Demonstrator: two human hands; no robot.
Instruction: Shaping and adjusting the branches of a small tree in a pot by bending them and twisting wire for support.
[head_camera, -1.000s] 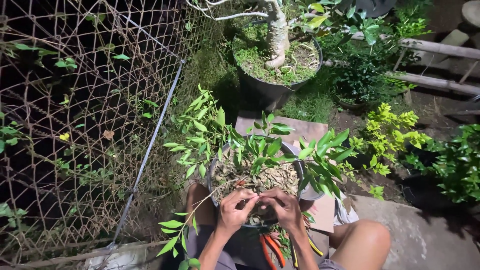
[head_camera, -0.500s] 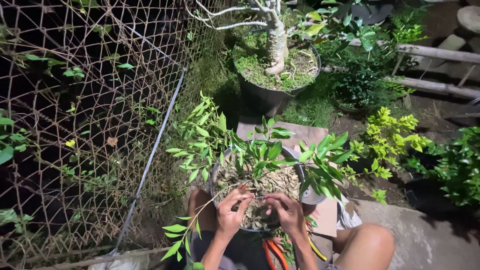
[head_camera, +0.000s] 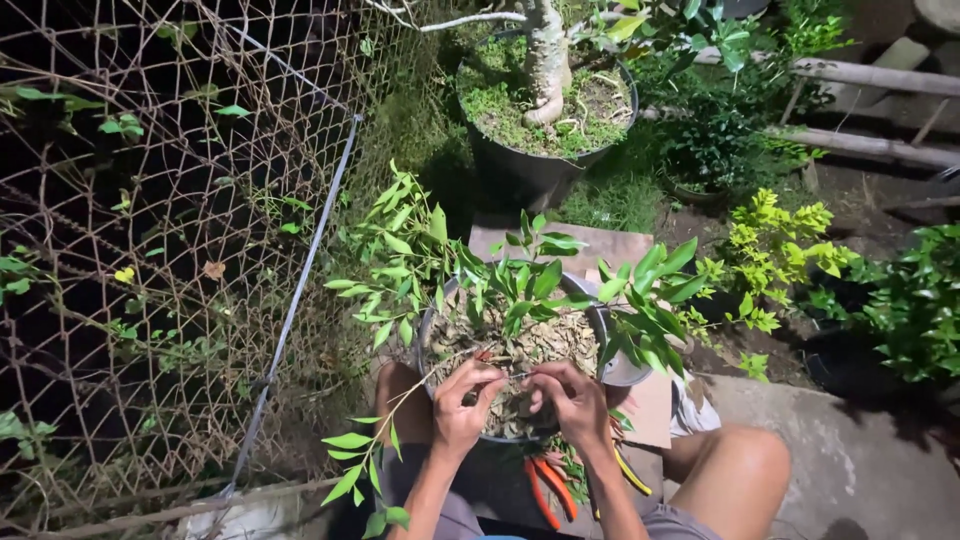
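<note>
A grey pot (head_camera: 600, 335) filled with dry brown mulch holds a small leafy green plant (head_camera: 520, 285), and it rests between my bare knees. My left hand (head_camera: 463, 405) pinches a thin bent twig (head_camera: 400, 400) over the pot's near rim; the twig carries green leaves at its low end. My right hand (head_camera: 572, 400) is closed beside it, fingertips pinching something thin that stretches between both hands; I cannot tell what it is. Orange-handled pruners (head_camera: 545, 490) lie under my wrists, below the pot.
A wire mesh fence (head_camera: 170, 240) runs along the left. A large black pot (head_camera: 530, 175) with a pale trunk and moss stands behind. Wooden poles (head_camera: 860, 75) cross the top right. Yellow-green shrubs (head_camera: 780, 255) and a concrete slab (head_camera: 860, 470) sit to the right.
Both hands stay together over the pot's near rim, fingers shifting slightly on the twig. The view has drifted a little.
</note>
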